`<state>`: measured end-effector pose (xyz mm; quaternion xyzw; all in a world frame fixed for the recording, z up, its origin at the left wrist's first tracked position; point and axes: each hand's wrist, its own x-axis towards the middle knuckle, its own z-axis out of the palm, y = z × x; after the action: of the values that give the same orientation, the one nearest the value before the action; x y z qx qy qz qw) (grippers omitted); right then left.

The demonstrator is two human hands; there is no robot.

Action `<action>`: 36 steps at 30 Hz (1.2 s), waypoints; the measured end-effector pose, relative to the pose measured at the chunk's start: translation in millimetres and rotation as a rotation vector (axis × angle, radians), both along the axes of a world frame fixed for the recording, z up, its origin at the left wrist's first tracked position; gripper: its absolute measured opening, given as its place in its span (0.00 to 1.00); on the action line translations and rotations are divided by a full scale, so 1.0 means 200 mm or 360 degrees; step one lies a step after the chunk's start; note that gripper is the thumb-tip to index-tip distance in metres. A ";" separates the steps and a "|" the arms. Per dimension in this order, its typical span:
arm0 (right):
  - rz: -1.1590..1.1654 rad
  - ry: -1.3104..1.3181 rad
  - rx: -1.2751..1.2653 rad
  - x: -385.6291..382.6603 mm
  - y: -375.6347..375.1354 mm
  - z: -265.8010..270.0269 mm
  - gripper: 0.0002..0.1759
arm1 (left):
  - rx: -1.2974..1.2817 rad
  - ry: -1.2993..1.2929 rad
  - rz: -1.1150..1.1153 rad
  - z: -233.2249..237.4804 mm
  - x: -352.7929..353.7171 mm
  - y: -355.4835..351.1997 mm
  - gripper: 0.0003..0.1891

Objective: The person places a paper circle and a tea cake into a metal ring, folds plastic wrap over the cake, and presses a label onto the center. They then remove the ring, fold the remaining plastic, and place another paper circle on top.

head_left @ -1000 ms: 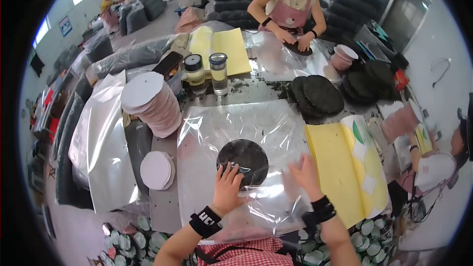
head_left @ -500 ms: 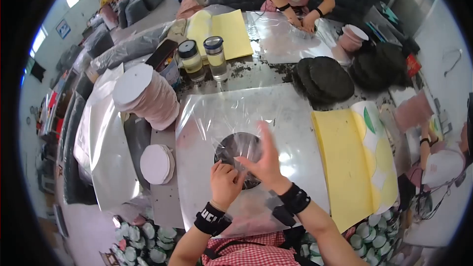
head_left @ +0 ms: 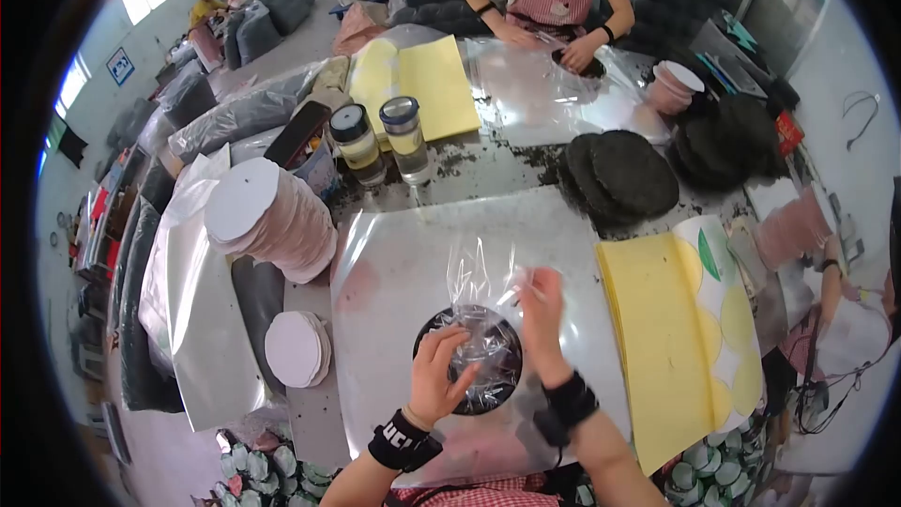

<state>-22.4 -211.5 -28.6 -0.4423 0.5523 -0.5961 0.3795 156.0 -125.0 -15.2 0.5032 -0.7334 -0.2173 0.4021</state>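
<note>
In front of me a black round disc lies on a shiny metal sheet, with clear plastic film over its middle and beyond its far edge. My left hand is at the disc's left side, fingers apart and fingertips on or just above the film. To the right of the disc, my right hand is raised, thumb and fingers pinched together on what looks like an edge of the film. Black bands circle both wrists.
White round discs and a tall pink-white stack stand left. Two lidded bottles are behind. Dark round pads lie back right, yellow sheets right. Across the table a co-worker handles another dark disc.
My right hand has gone from spread over the disc to pinched, up at its right. My left hand has opened from a curled grip. The view has tilted up slightly.
</note>
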 end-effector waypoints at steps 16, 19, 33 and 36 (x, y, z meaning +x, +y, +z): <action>0.0488 0.1176 -0.0267 0.08 0.43 0.03 0.08 | 0.0093 -0.0521 0.0123 -0.03 -0.08 0.04 0.13; 0.0696 0.1412 -0.0133 0.06 0.43 0.00 0.09 | -0.0063 -0.0254 -0.0045 0.09 -0.06 0.10 0.30; 0.0359 0.1139 -0.0466 -0.44 0.21 0.13 0.07 | 0.0170 -0.1018 -0.0108 0.01 -0.08 0.11 0.36; -0.0603 0.2048 -0.0209 -1.19 -0.04 -0.03 0.19 | 0.0203 -0.1027 -0.0112 0.01 -0.08 0.11 0.36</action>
<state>-259.8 -220.1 -33.8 -0.6270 0.6990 -0.3023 -0.1640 139.5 -103.8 -12.9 0.5446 -0.8248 -0.1060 0.1090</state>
